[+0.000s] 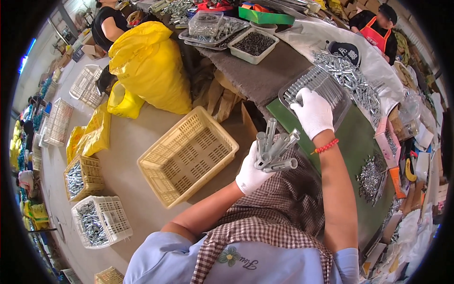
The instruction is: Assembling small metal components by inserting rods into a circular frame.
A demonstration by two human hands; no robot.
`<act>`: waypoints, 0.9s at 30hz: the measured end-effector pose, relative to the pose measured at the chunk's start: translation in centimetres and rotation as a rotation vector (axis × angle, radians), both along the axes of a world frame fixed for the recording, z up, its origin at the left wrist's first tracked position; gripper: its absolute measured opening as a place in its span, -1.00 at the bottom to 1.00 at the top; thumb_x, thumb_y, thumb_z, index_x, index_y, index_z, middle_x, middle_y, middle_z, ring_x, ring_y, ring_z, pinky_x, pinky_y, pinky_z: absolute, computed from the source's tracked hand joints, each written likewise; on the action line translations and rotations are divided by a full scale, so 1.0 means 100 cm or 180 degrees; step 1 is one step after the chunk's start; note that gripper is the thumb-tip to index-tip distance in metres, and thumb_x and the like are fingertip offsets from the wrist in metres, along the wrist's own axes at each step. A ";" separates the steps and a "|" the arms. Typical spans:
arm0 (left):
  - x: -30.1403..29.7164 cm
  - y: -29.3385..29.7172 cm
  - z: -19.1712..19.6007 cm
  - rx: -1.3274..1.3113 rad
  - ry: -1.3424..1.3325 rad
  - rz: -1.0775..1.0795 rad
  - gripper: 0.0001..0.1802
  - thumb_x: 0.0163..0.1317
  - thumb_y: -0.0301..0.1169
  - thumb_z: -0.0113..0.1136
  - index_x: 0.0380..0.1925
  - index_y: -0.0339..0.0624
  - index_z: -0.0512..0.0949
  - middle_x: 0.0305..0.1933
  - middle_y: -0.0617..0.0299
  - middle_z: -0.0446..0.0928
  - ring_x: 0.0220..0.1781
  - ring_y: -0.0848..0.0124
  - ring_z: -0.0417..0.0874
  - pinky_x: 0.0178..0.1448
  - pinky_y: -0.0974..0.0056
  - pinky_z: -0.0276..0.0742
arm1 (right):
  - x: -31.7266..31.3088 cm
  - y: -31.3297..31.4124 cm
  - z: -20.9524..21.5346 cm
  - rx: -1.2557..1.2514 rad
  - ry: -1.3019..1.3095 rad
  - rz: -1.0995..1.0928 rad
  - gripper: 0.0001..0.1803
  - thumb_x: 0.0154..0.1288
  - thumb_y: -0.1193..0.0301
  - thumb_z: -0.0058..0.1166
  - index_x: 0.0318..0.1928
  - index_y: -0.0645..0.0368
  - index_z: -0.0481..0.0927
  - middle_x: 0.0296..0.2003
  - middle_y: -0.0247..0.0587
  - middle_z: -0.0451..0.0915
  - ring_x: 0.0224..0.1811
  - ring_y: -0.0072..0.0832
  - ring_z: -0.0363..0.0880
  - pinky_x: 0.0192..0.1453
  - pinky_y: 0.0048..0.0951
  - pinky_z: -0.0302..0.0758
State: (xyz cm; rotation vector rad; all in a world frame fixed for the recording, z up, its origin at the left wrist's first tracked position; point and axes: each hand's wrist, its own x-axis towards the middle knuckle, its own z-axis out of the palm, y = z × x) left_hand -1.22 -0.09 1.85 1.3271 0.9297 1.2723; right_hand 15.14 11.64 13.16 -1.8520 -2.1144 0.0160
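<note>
My left hand (252,171), in a white glove, is closed round a bunch of several silvery metal tubes (280,164), held over my checked apron. Their open ends point up and to the right. My right hand (314,112), also gloved, is at the near left edge of a clear plastic tray (344,110). Its thumb and fingers are curled together; whatever they grip, if anything, is hidden. Inside the tray, metal tubes (307,78) and slim rods (331,87) lie side by side in rows.
Loose metal tubes (350,78) are heaped behind the tray, and small metal parts (372,177) lie on the green bench top (347,146). Left of me stands a yellow crate (189,158) before a full yellow sack (149,66). Two other people (378,33) are farther off.
</note>
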 end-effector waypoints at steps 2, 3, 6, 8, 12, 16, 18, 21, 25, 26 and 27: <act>0.001 0.000 -0.002 -0.0072 -0.0027 -0.0048 -0.25 0.04 -0.39 0.45 0.17 -0.22 0.21 0.01 0.20 0.48 -0.05 0.44 0.56 0.02 0.28 0.50 | 0.001 0.001 0.000 -0.0088 0.0051 -0.0058 -0.74 0.12 0.26 0.21 -0.25 0.14 0.59 -0.33 -0.07 0.64 -0.22 -0.12 0.62 -0.09 -0.16 0.50; 0.002 0.000 -0.002 -0.0135 -0.0071 -0.0094 -0.24 0.04 -0.38 0.46 0.17 -0.22 0.21 0.04 0.18 0.47 -0.04 0.44 0.55 0.02 0.28 0.50 | 0.004 0.002 0.000 -0.0164 0.0161 -0.0031 -0.73 0.13 0.25 0.20 -0.22 0.15 0.60 -0.31 -0.07 0.65 -0.21 -0.13 0.63 -0.08 -0.18 0.51; 0.005 0.002 -0.003 -0.0100 -0.0132 -0.0116 -0.22 0.04 -0.38 0.46 0.19 -0.21 0.21 0.08 0.16 0.46 0.01 0.43 0.55 0.06 0.28 0.49 | 0.009 -0.001 0.004 -0.0285 0.0454 0.0020 -0.70 0.15 0.27 0.20 -0.15 0.16 0.60 -0.27 -0.05 0.66 -0.19 -0.16 0.65 -0.07 -0.22 0.53; 0.004 0.003 -0.003 -0.0024 0.0074 -0.0083 -0.22 0.03 -0.38 0.47 0.19 -0.22 0.21 0.08 0.16 0.46 0.03 0.42 0.54 0.08 0.28 0.48 | 0.009 -0.010 0.013 -0.0090 0.1061 0.0160 -0.67 0.15 0.32 0.22 -0.08 0.17 0.59 -0.24 -0.07 0.67 -0.21 -0.26 0.66 -0.08 -0.31 0.54; 0.000 0.001 -0.008 -0.0193 0.0003 -0.0148 -0.16 0.02 -0.36 0.49 0.23 -0.25 0.18 0.14 0.15 0.46 0.08 0.37 0.53 0.18 0.28 0.43 | -0.017 -0.070 0.070 0.0402 0.3090 0.0359 -0.59 0.17 0.55 0.21 0.06 0.30 0.51 -0.25 -0.31 0.60 -0.30 -0.66 0.56 -0.17 -0.62 0.52; 0.008 0.009 -0.020 -0.0003 0.0236 -0.0127 -0.23 0.06 -0.39 0.42 0.22 -0.23 0.20 0.07 0.14 0.46 0.04 0.40 0.52 0.16 0.29 0.43 | -0.019 -0.114 0.088 0.0188 0.3827 0.0927 -0.52 0.16 0.61 0.07 0.15 0.33 0.42 -0.23 -0.23 0.57 -0.29 -0.57 0.57 -0.16 -0.57 0.56; 0.010 0.010 -0.022 0.0259 0.0415 -0.0071 -0.34 0.12 -0.46 0.34 0.19 -0.21 0.24 -0.04 0.15 0.46 -0.02 0.44 0.51 0.10 0.30 0.46 | -0.027 -0.123 0.086 0.0082 0.3457 0.0728 -0.48 0.11 0.65 0.14 0.14 0.33 0.43 -0.22 -0.23 0.58 -0.25 -0.54 0.60 -0.13 -0.50 0.58; 0.010 0.007 -0.008 0.0173 0.0301 -0.0192 -0.31 0.10 -0.45 0.36 0.20 -0.23 0.23 0.00 0.10 0.46 0.03 0.40 0.52 0.13 0.28 0.46 | -0.025 -0.121 0.061 0.0378 0.2431 0.1090 -0.57 0.02 0.60 0.26 -0.01 0.23 0.59 -0.25 -0.19 0.63 -0.20 -0.45 0.64 -0.03 -0.50 0.53; 0.012 0.005 -0.002 -0.0079 -0.0096 -0.0153 -0.22 0.05 -0.43 0.43 0.23 -0.26 0.20 0.08 0.03 0.46 0.13 0.32 0.52 0.18 0.26 0.46 | -0.027 -0.116 0.058 0.0958 0.1131 0.1602 -0.64 -0.16 0.63 0.22 -0.22 0.20 0.60 -0.13 -0.15 0.60 0.05 -0.16 0.55 0.19 -0.22 0.45; 0.012 0.005 -0.003 -0.0025 0.0016 -0.0130 -0.23 0.05 -0.42 0.44 0.20 -0.27 0.19 0.07 0.09 0.49 0.11 0.37 0.55 0.18 0.26 0.48 | -0.028 -0.116 0.057 0.0955 0.1131 0.1619 -0.64 -0.16 0.63 0.22 -0.22 0.20 0.60 -0.13 -0.15 0.60 0.05 -0.16 0.55 0.19 -0.22 0.45; 0.013 0.005 -0.001 0.0030 0.0127 -0.0117 -0.24 0.06 -0.40 0.45 0.16 -0.29 0.18 0.06 0.15 0.52 0.09 0.42 0.57 0.18 0.26 0.51 | -0.028 -0.116 0.056 0.0978 0.1140 0.1570 -0.66 -0.16 0.56 0.28 -0.24 0.14 0.61 -0.19 -0.19 0.61 0.01 -0.18 0.56 0.21 -0.16 0.43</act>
